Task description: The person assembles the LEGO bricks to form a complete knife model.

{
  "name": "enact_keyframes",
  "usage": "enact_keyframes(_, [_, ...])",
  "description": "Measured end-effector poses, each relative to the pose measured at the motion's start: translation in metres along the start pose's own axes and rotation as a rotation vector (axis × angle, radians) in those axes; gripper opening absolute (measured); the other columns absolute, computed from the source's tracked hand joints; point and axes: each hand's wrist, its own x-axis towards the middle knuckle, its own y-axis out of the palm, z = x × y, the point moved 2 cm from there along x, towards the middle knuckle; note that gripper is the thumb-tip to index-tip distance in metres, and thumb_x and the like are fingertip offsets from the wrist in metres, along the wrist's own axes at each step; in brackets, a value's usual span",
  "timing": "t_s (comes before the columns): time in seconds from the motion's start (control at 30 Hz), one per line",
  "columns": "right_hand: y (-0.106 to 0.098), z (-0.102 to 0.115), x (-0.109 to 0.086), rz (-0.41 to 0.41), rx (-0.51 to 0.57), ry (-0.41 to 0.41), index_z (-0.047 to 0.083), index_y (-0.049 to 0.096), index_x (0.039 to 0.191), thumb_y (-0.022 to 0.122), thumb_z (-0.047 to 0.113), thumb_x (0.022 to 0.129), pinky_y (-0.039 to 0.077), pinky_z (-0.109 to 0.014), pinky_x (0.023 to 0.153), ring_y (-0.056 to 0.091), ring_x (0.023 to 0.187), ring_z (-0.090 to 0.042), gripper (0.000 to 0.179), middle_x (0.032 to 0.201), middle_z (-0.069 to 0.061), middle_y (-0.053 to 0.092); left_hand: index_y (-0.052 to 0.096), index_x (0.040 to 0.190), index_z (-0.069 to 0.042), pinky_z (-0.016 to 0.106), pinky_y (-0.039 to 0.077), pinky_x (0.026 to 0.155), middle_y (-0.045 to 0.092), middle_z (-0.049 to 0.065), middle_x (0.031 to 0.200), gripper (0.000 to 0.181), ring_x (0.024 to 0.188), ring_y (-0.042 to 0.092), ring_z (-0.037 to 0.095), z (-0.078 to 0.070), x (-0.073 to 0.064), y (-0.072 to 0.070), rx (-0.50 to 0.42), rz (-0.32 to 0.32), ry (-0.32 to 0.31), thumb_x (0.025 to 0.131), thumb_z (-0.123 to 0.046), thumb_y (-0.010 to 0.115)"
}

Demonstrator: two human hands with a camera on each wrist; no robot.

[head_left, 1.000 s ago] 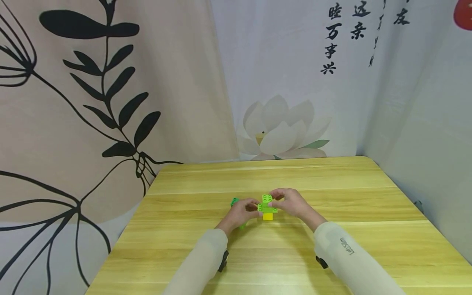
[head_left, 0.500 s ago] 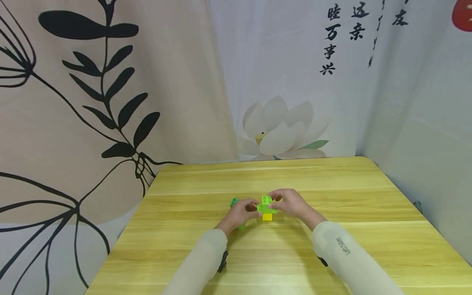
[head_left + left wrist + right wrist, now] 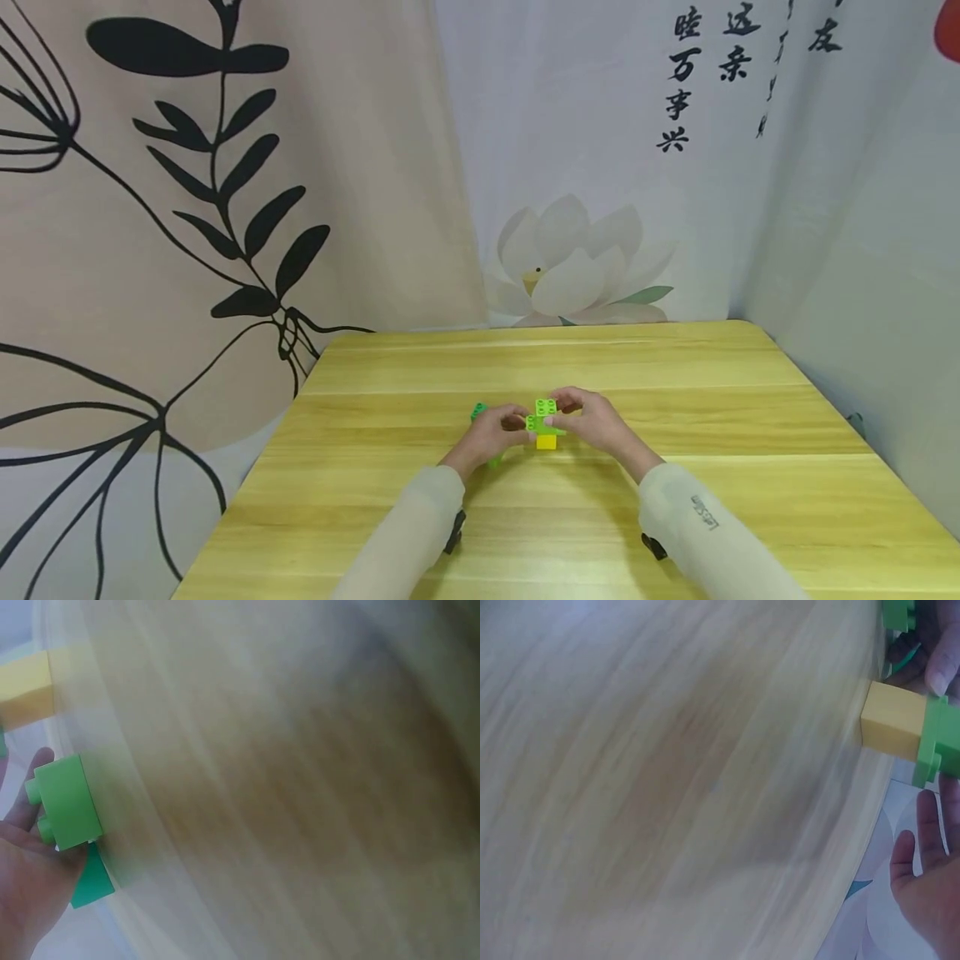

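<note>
A small stack of toy building bricks stands between the hands: a yellow brick (image 3: pixel 546 442) at the bottom, a wider, flat light green brick (image 3: pixel 531 424) across it, and a light green brick (image 3: pixel 546 407) on top. From the right, my right hand (image 3: pixel 594 422) pinches the top green brick, thumb in front and fingers partly behind. My left hand (image 3: pixel 491 435) holds the left end of the flat green brick between thumb and forefinger. Beside the left palm, the left wrist view has a loose light green brick (image 3: pixel 69 802) and a darker green piece (image 3: pixel 94 881).
The wooden table (image 3: pixel 660 533) extends on all sides of the stack. Behind it hangs a curtain (image 3: pixel 585 167) with printed plants, a lotus and writing. In the head view the left hand partly covers the loose dark green piece (image 3: pixel 478 410).
The top green brick sits slightly lower against the flat green brick than a second ago. Both hands stay at the stack, and the head view shifts a little.
</note>
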Motion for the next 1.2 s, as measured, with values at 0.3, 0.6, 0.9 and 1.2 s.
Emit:
enact_keyframes(0.3, [0.003,0.001,0.003,0.015,-0.001,-0.004,0.013,0.066,0.129,0.074,0.032,0.091,0.053,-0.034,0.078,0.056,0.106,-0.024,0.043,0.111,-0.002,0.065,0.065,0.124,-0.018,0.048,0.050,0.095,0.067,-0.001,0.110,0.039,0.109,0.061,0.022,-0.001,-0.001,-0.001,0.002,0.005,0.009,0.091,-0.034,0.074])
enact_keyframes(0.6, [0.005,0.003,0.001,0.011,-0.009,-0.007,0.011,0.065,0.130,0.074,0.029,0.092,0.053,-0.033,0.076,0.057,0.105,-0.024,0.043,0.109,-0.001,0.065,0.065,0.124,-0.019,0.049,0.048,0.096,0.067,0.000,0.112,0.040,0.110,0.061,0.023,-0.001,-0.002,-0.002,0.012,0.003,-0.011,0.090,-0.035,0.075])
enact_keyframes(0.9, [0.001,-0.001,-0.003,-0.028,0.033,0.018,0.011,0.064,0.129,0.072,0.026,0.093,0.053,-0.036,0.081,0.057,0.106,-0.025,0.040,0.112,-0.003,0.065,0.065,0.125,-0.018,0.047,0.049,0.095,0.066,0.000,0.110,0.040,0.107,0.060,0.022,-0.006,-0.001,-0.001,0.011,0.008,-0.004,0.090,-0.034,0.075])
enact_keyframes(1.2, [0.003,0.000,-0.001,-0.027,-0.027,0.018,0.011,0.065,0.129,0.072,0.027,0.093,0.053,-0.033,0.079,0.058,0.106,-0.023,0.040,0.114,-0.003,0.066,0.055,0.140,-0.010,0.050,0.046,0.098,0.061,0.009,0.126,0.058,0.115,0.056,0.026,-0.010,-0.012,-0.024,0.033,0.018,0.023,0.092,-0.036,0.073])
